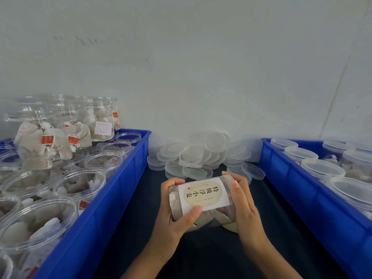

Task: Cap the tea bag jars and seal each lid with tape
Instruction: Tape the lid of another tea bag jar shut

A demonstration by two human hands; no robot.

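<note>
Blue crate [104, 208] at left w/ open jars of tea bags [80, 186], blue crate [298, 188] at right w/ capped jars [322, 170], dark tabletop [211, 256] betw. them; pile of clear lids [201, 156] at back by the wall. Labelled tea bag jar [203, 195] held on its side above tabletop, centre. Left hand [177, 214] wraps its base end, thumb on label; right hand [244, 200] grips the other end, fingers curled round it.

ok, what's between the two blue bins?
Head view: a pile of loose lids on the dark table, and nearer, the jar held sideways by left hand and right hand.
</note>
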